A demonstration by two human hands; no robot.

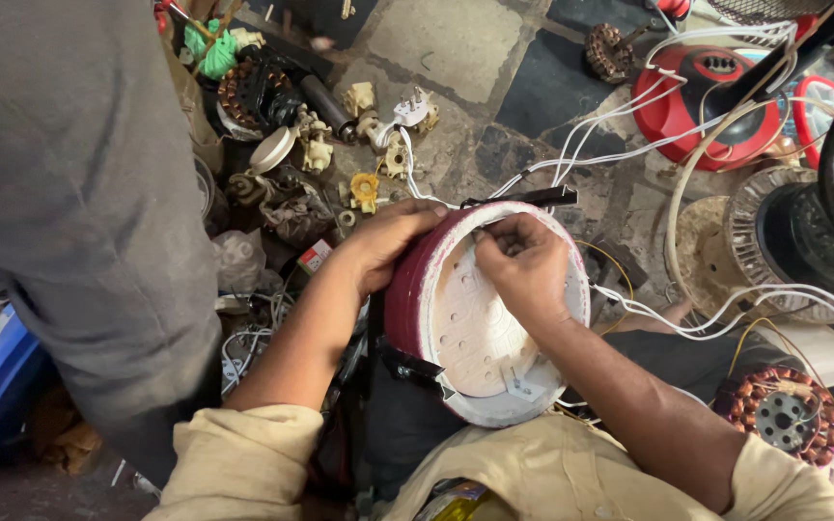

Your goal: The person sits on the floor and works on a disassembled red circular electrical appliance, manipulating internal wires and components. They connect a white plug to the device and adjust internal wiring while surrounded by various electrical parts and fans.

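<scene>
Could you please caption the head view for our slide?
Left hand steadies a maroon-and-white round housing while right hand works inside it, amid floor clutter.

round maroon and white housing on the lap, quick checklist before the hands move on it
1. Left hand braces the maroon and white housing at its side: ok.
2. Right hand is inside the rim, fingertips pinched at the top edge: ok.
3. What the fingertips pinch: cannot tell.
4. Housing rests tilted on the lap: ok.
5. White wires trail loose beside the housing: not ok.
6. Floor around is crowded with parts: not ok.
</scene>
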